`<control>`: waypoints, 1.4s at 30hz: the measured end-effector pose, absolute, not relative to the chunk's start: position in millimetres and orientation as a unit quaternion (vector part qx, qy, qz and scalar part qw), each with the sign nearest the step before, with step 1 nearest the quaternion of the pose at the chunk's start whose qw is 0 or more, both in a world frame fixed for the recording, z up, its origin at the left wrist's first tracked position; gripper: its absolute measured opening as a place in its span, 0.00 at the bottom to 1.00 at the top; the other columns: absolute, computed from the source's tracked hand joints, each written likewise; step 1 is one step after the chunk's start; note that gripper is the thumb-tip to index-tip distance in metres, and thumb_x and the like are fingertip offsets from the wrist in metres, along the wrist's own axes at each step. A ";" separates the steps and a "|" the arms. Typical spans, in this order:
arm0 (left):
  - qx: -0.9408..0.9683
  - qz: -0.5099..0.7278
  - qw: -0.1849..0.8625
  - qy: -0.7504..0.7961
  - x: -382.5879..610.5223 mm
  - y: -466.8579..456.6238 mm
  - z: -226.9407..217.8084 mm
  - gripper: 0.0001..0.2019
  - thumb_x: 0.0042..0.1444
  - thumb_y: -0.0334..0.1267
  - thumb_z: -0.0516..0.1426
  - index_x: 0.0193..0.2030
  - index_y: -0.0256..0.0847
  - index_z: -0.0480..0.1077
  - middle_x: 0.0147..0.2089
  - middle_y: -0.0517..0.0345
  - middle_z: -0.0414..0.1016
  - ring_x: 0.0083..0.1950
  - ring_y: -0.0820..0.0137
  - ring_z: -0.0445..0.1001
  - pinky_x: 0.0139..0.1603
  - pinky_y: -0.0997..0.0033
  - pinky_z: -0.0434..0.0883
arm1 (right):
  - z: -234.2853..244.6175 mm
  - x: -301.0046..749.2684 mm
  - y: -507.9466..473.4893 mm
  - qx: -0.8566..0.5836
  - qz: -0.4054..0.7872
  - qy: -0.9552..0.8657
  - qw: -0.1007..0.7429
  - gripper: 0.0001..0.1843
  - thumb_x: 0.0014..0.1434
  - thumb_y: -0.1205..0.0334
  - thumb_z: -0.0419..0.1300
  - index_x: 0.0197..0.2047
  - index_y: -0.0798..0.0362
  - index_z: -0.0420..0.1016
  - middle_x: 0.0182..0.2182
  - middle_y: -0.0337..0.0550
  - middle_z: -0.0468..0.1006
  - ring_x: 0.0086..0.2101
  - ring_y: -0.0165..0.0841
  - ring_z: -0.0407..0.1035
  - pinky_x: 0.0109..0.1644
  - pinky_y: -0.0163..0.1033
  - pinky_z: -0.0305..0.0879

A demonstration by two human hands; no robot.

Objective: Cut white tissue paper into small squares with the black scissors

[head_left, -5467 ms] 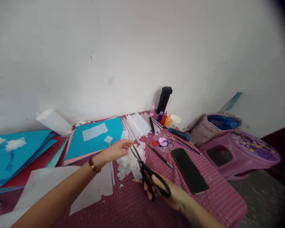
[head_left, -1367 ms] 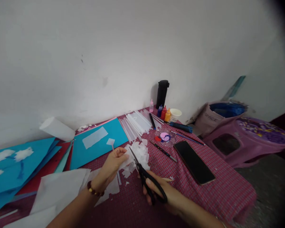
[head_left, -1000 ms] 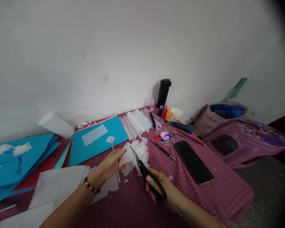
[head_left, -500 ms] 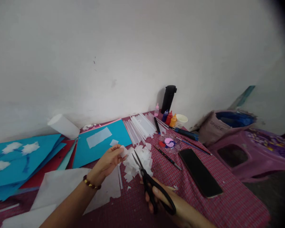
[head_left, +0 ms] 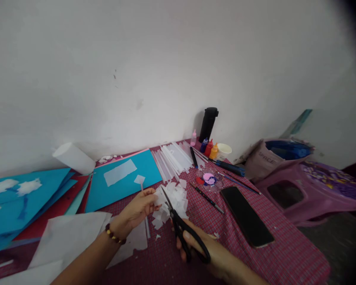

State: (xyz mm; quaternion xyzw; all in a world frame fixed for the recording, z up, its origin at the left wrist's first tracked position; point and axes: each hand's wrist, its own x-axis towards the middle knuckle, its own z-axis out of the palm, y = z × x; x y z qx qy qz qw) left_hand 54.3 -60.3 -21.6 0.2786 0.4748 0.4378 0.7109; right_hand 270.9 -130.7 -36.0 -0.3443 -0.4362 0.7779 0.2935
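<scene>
My left hand [head_left: 141, 208], with a beaded bracelet at the wrist, pinches a small piece of thin white paper [head_left: 160, 194]. A narrow strip [head_left: 141, 183] sticks up just above its fingers. In my right hand [head_left: 192, 237] are black-handled scissors [head_left: 173, 213], thumb and fingers through the loops. Their blades are parted slightly and point up beside the held paper; whether they touch it I cannot tell. Under both hands lies a loose pile of cut white paper pieces [head_left: 178, 200] on the checked red tablecloth [head_left: 296, 241].
Blue card [head_left: 148, 166] carries two white paper pieces. Behind the pile lie white strips [head_left: 173, 158]. A paint palette [head_left: 209, 179], brush [head_left: 207, 198], phone [head_left: 246, 215], paint bottles [head_left: 209, 148] and black flask [head_left: 208, 124] are rightward. White sheets [head_left: 68, 233] and painted blue cards [head_left: 47, 186] lie left.
The scissors have come up and left, bringing their blades against or close to the paper in my left hand. A narrow strip now shows above the left fingers. The view has shifted slightly.
</scene>
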 end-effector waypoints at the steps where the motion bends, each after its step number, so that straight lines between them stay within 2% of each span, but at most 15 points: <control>1: 0.284 0.437 0.707 0.478 55.3 -60.2 -20.3 0.12 0.41 0.31 0.67 0.26 0.39 0.66 0.27 0.63 0.73 0.27 0.75 0.72 0.33 0.73 0.71 | -36.1 270.5 -130.9 -0.349 0.774 -0.439 0.293 0.34 0.50 0.33 0.60 0.45 0.55 0.68 0.29 0.39 0.70 0.23 0.26 0.63 0.28 0.33 0.54; 10: 0.303 0.438 0.692 0.487 65.3 -59.8 -23.5 0.13 0.41 0.32 0.66 0.25 0.39 0.64 0.25 0.65 0.70 0.26 0.76 0.71 0.32 0.75 0.70 | -45.2 266.1 -130.1 -0.386 0.756 -0.430 0.308 0.35 0.49 0.32 0.60 0.46 0.55 0.69 0.26 0.36 0.69 0.19 0.23 0.60 0.24 0.31 0.52; 15: 0.289 0.419 0.704 0.495 58.2 -59.0 -23.6 0.13 0.41 0.36 0.67 0.30 0.40 0.67 0.27 0.62 0.73 0.26 0.73 0.72 0.30 0.73 0.69 | -51.1 266.0 -127.7 -0.389 0.755 -0.415 0.324 0.31 0.50 0.34 0.61 0.42 0.54 0.68 0.22 0.32 0.67 0.15 0.21 0.56 0.18 0.30 0.46; 21: 0.304 0.419 0.677 0.523 46.8 -56.9 -18.4 0.12 0.41 0.34 0.67 0.27 0.38 0.67 0.21 0.67 0.67 0.21 0.78 0.66 0.24 0.76 0.64 | -47.0 270.8 -127.6 -0.340 0.783 -0.394 0.340 0.28 0.54 0.37 0.60 0.41 0.55 0.69 0.28 0.39 0.70 0.23 0.25 0.63 0.26 0.32 0.55; 24: 0.300 0.440 0.665 0.524 44.8 -50.5 -17.4 0.12 0.41 0.34 0.67 0.27 0.38 0.66 0.22 0.66 0.68 0.22 0.77 0.68 0.26 0.76 0.65 | -47.6 273.6 -129.6 -0.327 0.794 -0.382 0.341 0.28 0.55 0.37 0.59 0.42 0.56 0.69 0.31 0.41 0.71 0.25 0.26 0.65 0.29 0.33 0.55; 30: 0.290 0.473 0.660 0.506 47.2 -41.2 -18.4 0.13 0.42 0.36 0.67 0.28 0.40 0.65 0.22 0.68 0.68 0.22 0.78 0.68 0.27 0.76 0.65 | -52.9 274.3 -132.6 -0.325 0.811 -0.379 0.307 0.29 0.54 0.37 0.59 0.45 0.55 0.67 0.30 0.41 0.72 0.23 0.26 0.64 0.28 0.33 0.53; 42: 0.292 0.408 0.705 0.502 68.2 -52.9 -25.8 0.12 0.39 0.32 0.65 0.27 0.38 0.65 0.23 0.65 0.70 0.22 0.76 0.69 0.25 0.75 0.67 | -47.7 273.4 -127.1 -0.336 0.783 -0.419 0.312 0.29 0.53 0.36 0.60 0.43 0.55 0.68 0.27 0.37 0.69 0.21 0.23 0.61 0.25 0.31 0.52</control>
